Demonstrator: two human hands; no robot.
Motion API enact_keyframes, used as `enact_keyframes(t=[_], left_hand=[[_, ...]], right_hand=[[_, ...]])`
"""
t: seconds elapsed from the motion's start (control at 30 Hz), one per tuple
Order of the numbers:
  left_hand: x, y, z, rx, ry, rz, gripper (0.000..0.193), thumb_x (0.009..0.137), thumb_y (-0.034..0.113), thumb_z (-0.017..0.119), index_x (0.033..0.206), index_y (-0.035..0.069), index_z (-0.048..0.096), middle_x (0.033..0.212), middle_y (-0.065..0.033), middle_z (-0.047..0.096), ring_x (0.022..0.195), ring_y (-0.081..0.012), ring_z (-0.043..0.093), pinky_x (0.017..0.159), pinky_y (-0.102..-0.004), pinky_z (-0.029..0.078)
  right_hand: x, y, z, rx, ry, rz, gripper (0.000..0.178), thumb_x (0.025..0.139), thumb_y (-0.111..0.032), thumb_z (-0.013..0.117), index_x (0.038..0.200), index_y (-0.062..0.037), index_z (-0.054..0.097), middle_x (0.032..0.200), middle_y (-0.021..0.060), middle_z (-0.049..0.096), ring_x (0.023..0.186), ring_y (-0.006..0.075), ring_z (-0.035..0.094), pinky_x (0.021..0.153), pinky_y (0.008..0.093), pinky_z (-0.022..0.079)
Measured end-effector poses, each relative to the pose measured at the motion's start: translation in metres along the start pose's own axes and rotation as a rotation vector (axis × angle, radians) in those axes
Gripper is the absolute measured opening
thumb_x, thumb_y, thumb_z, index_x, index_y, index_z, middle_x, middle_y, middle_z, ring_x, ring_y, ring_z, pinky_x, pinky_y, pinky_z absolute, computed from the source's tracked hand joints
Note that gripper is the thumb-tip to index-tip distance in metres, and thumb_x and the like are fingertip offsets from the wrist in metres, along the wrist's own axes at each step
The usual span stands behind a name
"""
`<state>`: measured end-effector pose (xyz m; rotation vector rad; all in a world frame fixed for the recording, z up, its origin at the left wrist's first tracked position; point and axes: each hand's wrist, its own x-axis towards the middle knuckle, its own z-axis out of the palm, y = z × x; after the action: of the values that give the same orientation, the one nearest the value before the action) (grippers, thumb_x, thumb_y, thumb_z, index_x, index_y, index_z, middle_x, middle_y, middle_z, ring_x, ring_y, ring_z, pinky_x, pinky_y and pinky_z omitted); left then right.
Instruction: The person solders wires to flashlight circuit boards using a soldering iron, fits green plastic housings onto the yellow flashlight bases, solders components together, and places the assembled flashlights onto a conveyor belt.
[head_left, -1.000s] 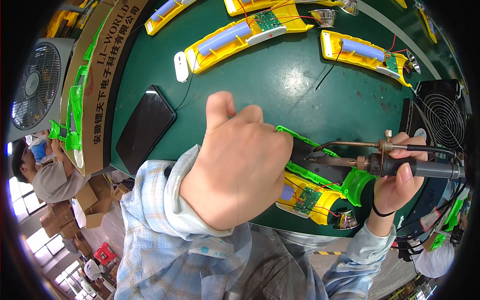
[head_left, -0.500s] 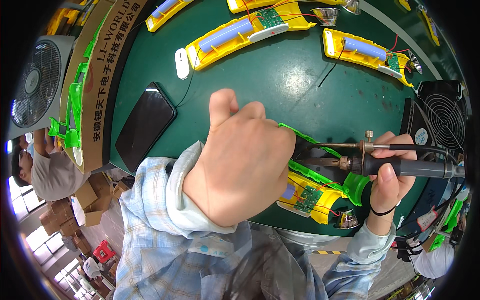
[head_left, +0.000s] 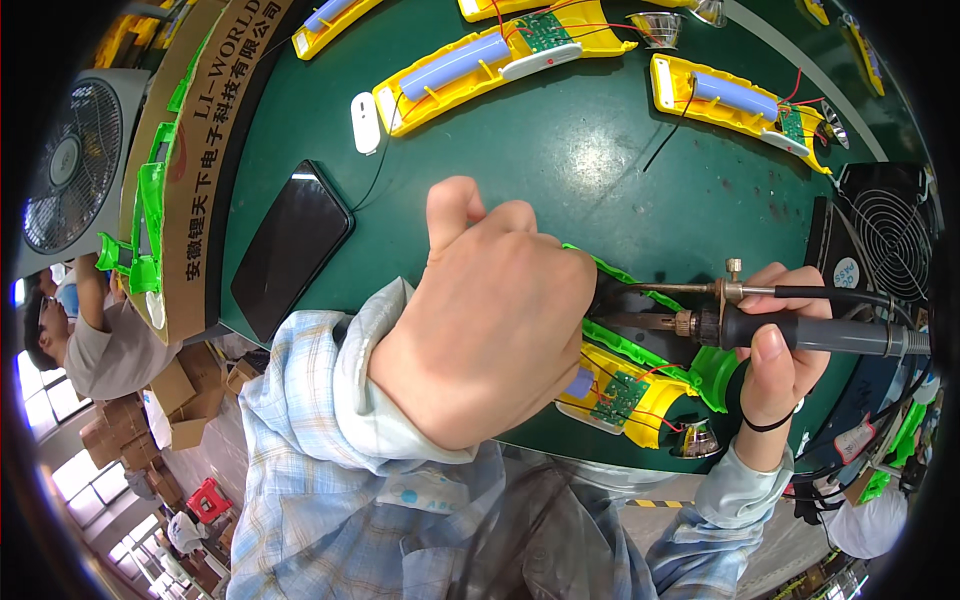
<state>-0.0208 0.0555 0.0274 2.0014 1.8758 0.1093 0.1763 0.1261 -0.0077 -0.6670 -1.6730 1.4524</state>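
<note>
My left hand [head_left: 490, 320] is closed, knuckles up, over the left part of a green plastic shell [head_left: 714, 378]. Its fingertips are hidden, so what they grip cannot be made out. In my right hand [head_left: 772, 385] is a soldering iron [head_left: 830, 334] with a thin metal feed tube above its tip. The tip points left into the green shell, close to my left fingers; its very end is hidden. Just nearer to me lies a yellow flashlight housing half [head_left: 642, 432] with a green circuit board [head_left: 622, 400], red wires, part of a blue battery and a silver reflector [head_left: 697, 440].
More yellow housing halves [head_left: 440, 85] with batteries lie at the back, another [head_left: 735, 105] at the far right. A black phone [head_left: 293, 250] and a white case [head_left: 366, 123] sit left. A cardboard box [head_left: 205, 200] borders the left; a black fan [head_left: 888, 235] stands right.
Hands, iron and green shell keep nearly the same places. The view has shifted slightly, and the iron's tip shows at almost the same spot beside my left fingers.
</note>
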Motion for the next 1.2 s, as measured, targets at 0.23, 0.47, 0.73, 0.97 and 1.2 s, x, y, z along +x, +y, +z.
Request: enact_keyframes(t=[0.23, 0.47, 0.73, 0.97, 1.2], left_hand=[[0.0004, 0.0004, 0.0023, -0.016, 0.021, -0.012, 0.006, 0.063, 0.005, 0.055, 0.062, 0.009, 0.058, 0.055, -0.0004, 0.053, 0.062, -0.0153, 0.046, 0.069, -0.0343, 0.022], [0.0000, -0.0002, 0.0026, -0.027, 0.027, -0.010, 0.007, 0.063, 0.004, 0.054, 0.062, 0.009, 0.058, 0.054, -0.0007, 0.052, 0.062, -0.0154, 0.045, 0.069, -0.0339, 0.022], [0.0010, -0.0011, 0.0043, -0.046, 0.053, -0.001, 0.007, 0.063, 0.004, 0.055, 0.061, 0.009, 0.058, 0.052, -0.0014, 0.051, 0.060, -0.0161, 0.045, 0.069, -0.0338, 0.022], [0.0011, -0.0031, 0.0038, -0.047, 0.061, 0.007, 0.006, 0.063, 0.005, 0.056, 0.060, 0.010, 0.058, 0.049, -0.0007, 0.048, 0.058, -0.0161, 0.045, 0.069, -0.0338, 0.022], [0.0017, -0.0036, 0.0064, -0.059, 0.067, 0.010, 0.007, 0.063, 0.005, 0.056, 0.060, 0.010, 0.058, 0.048, 0.0001, 0.048, 0.058, -0.0156, 0.045, 0.069, -0.0338, 0.022]], right_hand=[[-0.0002, 0.0002, -0.0017, -0.022, 0.000, -0.001, 0.018, 0.073, -0.011, 0.056, 0.080, 0.0034, 0.049, 0.079, 0.0089, 0.047, 0.069, 0.0158, 0.047, 0.061, 0.0257, 0.038], [-0.0008, -0.0007, -0.0012, -0.024, 0.008, 0.024, 0.018, 0.073, -0.011, 0.056, 0.082, 0.0030, 0.048, 0.081, 0.0095, 0.047, 0.070, 0.0161, 0.048, 0.063, 0.0261, 0.038], [-0.0013, 0.0014, -0.0015, -0.042, 0.011, 0.003, 0.018, 0.074, -0.011, 0.057, 0.083, 0.0025, 0.048, 0.081, 0.0101, 0.048, 0.069, 0.0164, 0.048, 0.063, 0.0261, 0.039], [-0.0003, 0.0007, -0.0024, -0.049, -0.007, -0.003, 0.019, 0.073, -0.010, 0.057, 0.084, 0.0024, 0.048, 0.081, 0.0103, 0.048, 0.069, 0.0162, 0.048, 0.062, 0.0263, 0.039], [-0.0017, 0.0025, -0.0024, -0.048, 0.009, -0.011, 0.019, 0.073, -0.010, 0.058, 0.084, 0.0026, 0.048, 0.081, 0.0102, 0.048, 0.068, 0.0161, 0.048, 0.061, 0.0259, 0.039]])
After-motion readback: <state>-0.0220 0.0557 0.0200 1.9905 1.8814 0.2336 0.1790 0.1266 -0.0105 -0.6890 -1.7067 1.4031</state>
